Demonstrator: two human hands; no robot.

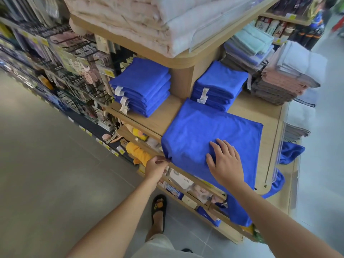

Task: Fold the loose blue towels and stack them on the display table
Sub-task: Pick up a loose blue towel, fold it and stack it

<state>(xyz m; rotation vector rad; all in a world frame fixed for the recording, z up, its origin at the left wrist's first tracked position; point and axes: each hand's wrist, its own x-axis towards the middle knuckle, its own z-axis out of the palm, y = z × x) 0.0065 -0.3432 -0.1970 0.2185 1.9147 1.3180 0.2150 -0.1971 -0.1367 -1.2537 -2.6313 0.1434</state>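
A loose blue towel [208, 133] lies spread on the wooden display table [268, 146], its near end hanging over the front edge. My left hand [156, 167] pinches the towel's left front corner at the table edge. My right hand [226, 162] lies flat on the towel with fingers spread, pressing it down. Two stacks of folded blue towels stand behind: the left stack [142, 86] and the right stack [219, 85]. More loose blue cloth [290, 151] hangs off the table's right side.
An upper shelf holds pale pink and white folded towels [141, 21]. Grey, pink and white towel piles [284, 77] stand at the right. A rack of hanging goods [61, 58] lines the aisle at left. Packaged items fill the shelf below the table edge. My sandalled foot [158, 211] is on the floor.
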